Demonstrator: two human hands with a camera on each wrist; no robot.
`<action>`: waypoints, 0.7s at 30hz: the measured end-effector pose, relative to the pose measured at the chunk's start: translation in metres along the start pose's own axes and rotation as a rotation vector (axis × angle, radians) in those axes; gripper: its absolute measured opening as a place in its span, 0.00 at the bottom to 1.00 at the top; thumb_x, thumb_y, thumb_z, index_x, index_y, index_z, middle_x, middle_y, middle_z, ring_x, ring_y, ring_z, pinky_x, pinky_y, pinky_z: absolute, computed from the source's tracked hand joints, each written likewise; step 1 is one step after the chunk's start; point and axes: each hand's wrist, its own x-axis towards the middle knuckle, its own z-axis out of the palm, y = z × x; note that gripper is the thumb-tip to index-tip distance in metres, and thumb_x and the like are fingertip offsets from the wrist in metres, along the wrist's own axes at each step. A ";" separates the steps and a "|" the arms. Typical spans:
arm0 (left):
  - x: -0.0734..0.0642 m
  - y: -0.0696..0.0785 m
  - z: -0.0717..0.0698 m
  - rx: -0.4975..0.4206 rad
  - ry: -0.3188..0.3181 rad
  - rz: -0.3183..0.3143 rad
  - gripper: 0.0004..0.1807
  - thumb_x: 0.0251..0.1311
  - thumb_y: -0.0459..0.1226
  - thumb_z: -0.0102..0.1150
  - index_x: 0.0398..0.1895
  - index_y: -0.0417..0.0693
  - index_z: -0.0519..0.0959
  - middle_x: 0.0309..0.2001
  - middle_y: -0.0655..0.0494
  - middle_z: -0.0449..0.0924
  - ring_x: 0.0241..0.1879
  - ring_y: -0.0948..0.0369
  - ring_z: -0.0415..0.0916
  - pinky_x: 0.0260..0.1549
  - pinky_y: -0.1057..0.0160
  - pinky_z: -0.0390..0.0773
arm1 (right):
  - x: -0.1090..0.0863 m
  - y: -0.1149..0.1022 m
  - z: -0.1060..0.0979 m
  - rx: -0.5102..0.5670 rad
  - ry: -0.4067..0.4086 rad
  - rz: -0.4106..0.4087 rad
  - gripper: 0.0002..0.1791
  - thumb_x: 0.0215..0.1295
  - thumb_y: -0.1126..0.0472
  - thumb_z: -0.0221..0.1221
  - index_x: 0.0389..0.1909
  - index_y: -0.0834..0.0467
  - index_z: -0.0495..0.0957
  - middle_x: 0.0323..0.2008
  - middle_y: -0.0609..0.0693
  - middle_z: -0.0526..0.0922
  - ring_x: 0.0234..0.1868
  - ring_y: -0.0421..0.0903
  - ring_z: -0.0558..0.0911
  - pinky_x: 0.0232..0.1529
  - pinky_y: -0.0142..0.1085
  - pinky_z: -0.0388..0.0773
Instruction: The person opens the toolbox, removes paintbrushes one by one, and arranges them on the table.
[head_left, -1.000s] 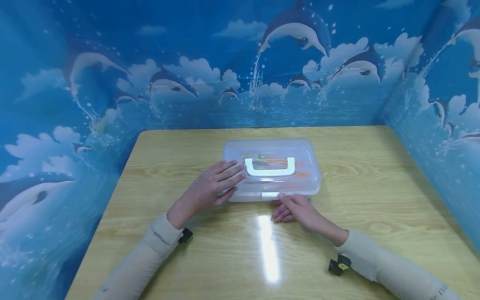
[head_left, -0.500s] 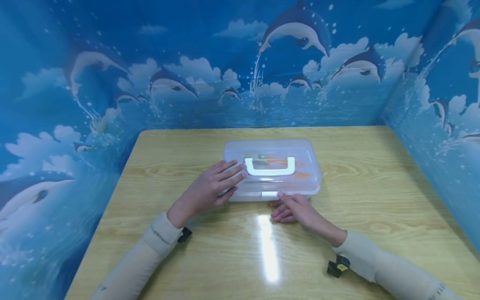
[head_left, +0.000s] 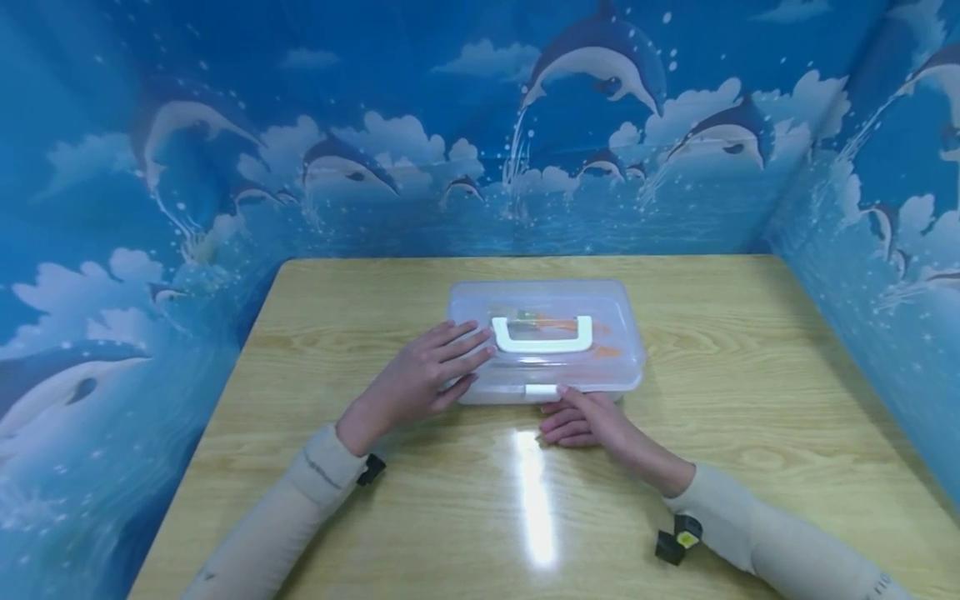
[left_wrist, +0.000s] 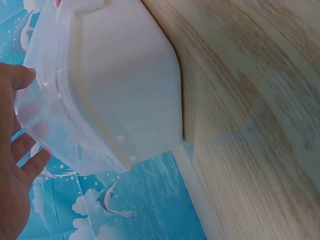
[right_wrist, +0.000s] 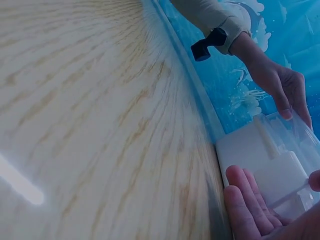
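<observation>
A clear plastic storage box (head_left: 615, 317) with a translucent white base stands on the table, its lid down. Orange-handled items (head_left: 558, 323) show blurred through the lid, under the white carry handle (head_left: 543, 345). My left hand (head_left: 416, 375) lies with spread, fairly straight fingers over the lid's left end, beside the handle. In the left wrist view, its fingertips touch the clear lid (left_wrist: 55, 135). My right hand (head_left: 600, 421) is at the box's front, thumb on the right end of the white latch (head_left: 542, 392). In the right wrist view, its other fingers (right_wrist: 245, 205) extend beside the latch, below the thumb.
The box stands on a wood-grain table (head_left: 360, 517), toward its back. Blue curtains with dolphins (head_left: 480, 167) close off the back and sides. Small black devices hang at both cuffs, the right one (head_left: 678, 537) near the table. A bright light reflection (head_left: 534, 500) lies before the box.
The right hand's lower fingers have spread slightly leftward below the latch, while its thumb stays on the latch. The left hand and the box hold their places; the head view shifts a little.
</observation>
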 end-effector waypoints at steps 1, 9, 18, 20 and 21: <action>0.000 0.000 0.000 -0.001 -0.001 0.000 0.29 0.64 0.38 0.68 0.69 0.47 0.75 0.70 0.49 0.73 0.71 0.49 0.69 0.73 0.47 0.67 | 0.000 0.000 0.000 0.004 0.004 0.002 0.36 0.81 0.44 0.45 0.61 0.78 0.70 0.41 0.62 0.89 0.37 0.45 0.90 0.45 0.39 0.89; -0.001 -0.001 0.001 -0.006 0.014 0.005 0.29 0.63 0.38 0.68 0.69 0.46 0.76 0.70 0.49 0.74 0.70 0.49 0.70 0.72 0.46 0.69 | 0.001 0.000 0.001 -0.008 0.027 0.007 0.35 0.80 0.45 0.46 0.59 0.77 0.71 0.41 0.61 0.89 0.37 0.46 0.90 0.45 0.39 0.89; 0.000 0.000 0.002 -0.017 0.014 -0.005 0.29 0.64 0.38 0.68 0.69 0.47 0.76 0.70 0.49 0.74 0.70 0.49 0.70 0.72 0.47 0.68 | -0.003 -0.001 -0.001 -0.032 0.022 0.019 0.36 0.79 0.43 0.45 0.55 0.77 0.73 0.43 0.64 0.89 0.40 0.48 0.90 0.47 0.40 0.89; 0.000 0.000 0.002 -0.017 0.015 -0.005 0.29 0.64 0.38 0.68 0.69 0.47 0.76 0.70 0.49 0.74 0.70 0.49 0.70 0.72 0.47 0.67 | -0.004 -0.002 -0.001 -0.036 0.015 0.022 0.36 0.79 0.43 0.46 0.54 0.77 0.74 0.43 0.64 0.88 0.40 0.49 0.90 0.47 0.40 0.88; 0.000 0.000 0.002 -0.017 0.015 -0.004 0.29 0.64 0.38 0.68 0.69 0.47 0.76 0.70 0.48 0.74 0.70 0.49 0.70 0.73 0.46 0.67 | -0.004 -0.002 -0.001 -0.036 0.014 0.024 0.36 0.79 0.43 0.46 0.54 0.77 0.74 0.43 0.64 0.88 0.40 0.49 0.90 0.47 0.40 0.88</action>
